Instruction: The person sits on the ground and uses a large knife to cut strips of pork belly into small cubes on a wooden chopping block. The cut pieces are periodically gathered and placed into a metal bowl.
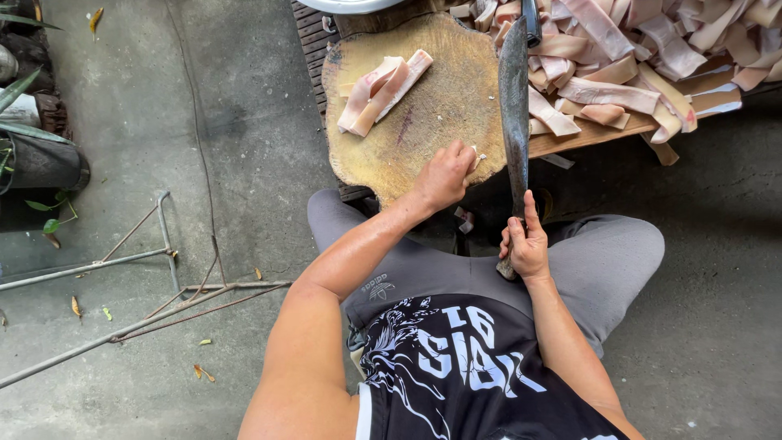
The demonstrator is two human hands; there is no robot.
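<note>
1. Cleaver (pixel 514 98) stands blade-up beside the round wooden chopping block (pixel 440 106), its handle gripped in the closed right hand (pixel 525 244).
2. Left hand (pixel 444 175) rests closed on the block's near edge, pinching a small pale scrap.
3. Pork skin strips (pixel 383 90) lie on the block.
4. More strips (pixel 635 57) are heaped on the counter (pixel 586 137) behind.
</note>
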